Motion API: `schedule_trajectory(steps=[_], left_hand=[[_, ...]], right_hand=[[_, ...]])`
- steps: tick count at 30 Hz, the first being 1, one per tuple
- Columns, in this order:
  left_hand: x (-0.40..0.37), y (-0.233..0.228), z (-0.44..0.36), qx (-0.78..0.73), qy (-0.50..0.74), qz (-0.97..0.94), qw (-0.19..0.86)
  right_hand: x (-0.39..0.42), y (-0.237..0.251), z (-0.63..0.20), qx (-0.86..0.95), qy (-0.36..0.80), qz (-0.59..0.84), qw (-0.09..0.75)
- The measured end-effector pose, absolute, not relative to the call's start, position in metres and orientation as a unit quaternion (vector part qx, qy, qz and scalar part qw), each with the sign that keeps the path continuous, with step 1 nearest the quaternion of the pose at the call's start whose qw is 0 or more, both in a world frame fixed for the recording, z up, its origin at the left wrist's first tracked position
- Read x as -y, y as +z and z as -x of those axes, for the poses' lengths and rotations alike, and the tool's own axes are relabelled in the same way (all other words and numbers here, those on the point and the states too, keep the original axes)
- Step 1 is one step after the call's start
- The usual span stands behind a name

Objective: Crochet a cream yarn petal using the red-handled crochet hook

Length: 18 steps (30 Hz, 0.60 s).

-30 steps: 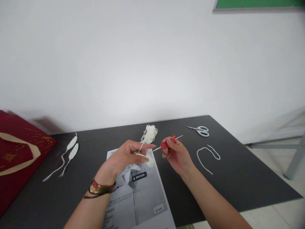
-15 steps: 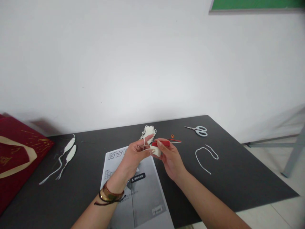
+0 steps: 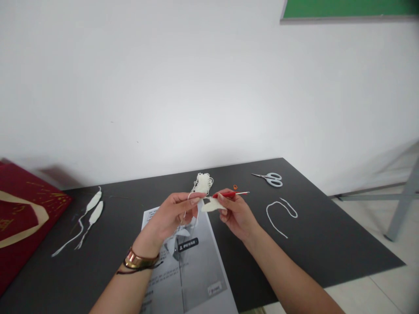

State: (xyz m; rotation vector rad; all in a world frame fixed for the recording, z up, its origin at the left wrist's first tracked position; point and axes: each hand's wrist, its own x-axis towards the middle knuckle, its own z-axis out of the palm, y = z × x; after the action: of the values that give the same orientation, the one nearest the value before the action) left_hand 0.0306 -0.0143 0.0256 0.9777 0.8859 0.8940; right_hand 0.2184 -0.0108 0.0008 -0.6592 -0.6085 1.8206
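Above a printed sheet [image 3: 206, 266], my left hand [image 3: 175, 213] pinches white yarn [image 3: 190, 196] between thumb and fingers. A strand runs from it up to the skein of white yarn [image 3: 203, 183] behind. My right hand [image 3: 237, 216] is closed on a red-handled crochet hook [image 3: 229, 194], whose metal tip points right. The same hand grips one end of a small cream crocheted piece [image 3: 212, 205], which lies between the two hands. Exactly how the yarn joins the piece is too small to tell.
Two cream crocheted leaf-shaped pieces [image 3: 96, 212] with yarn tails lie at the left, beside a dark red bag [image 3: 29, 209]. Grey-handled scissors [image 3: 273, 179], a loose yarn piece [image 3: 274, 226] and a small orange marker [image 3: 235, 187] lie on the black table [image 3: 321, 244]. A wall rises behind.
My left hand has drawn left and slightly down, away from the right hand. More of the crocheted piece shows now, and the hook's metal tip is plainly visible, pointing right.
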Motion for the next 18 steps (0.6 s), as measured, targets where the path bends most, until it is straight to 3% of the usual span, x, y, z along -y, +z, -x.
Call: schedule_trajectory(steps=[11,18], left_hand=[[0.002,0.022,0.007,-0.392,0.252,-0.535,0.704],[0.008,0.026,-0.013,-0.311,0.401,-0.485,0.712]], right_hand=[[0.007,0.004,-0.233,0.248,0.821,0.213,0.468],[0.008,0.004,-0.231,0.268,0.807,0.22,0.477]])
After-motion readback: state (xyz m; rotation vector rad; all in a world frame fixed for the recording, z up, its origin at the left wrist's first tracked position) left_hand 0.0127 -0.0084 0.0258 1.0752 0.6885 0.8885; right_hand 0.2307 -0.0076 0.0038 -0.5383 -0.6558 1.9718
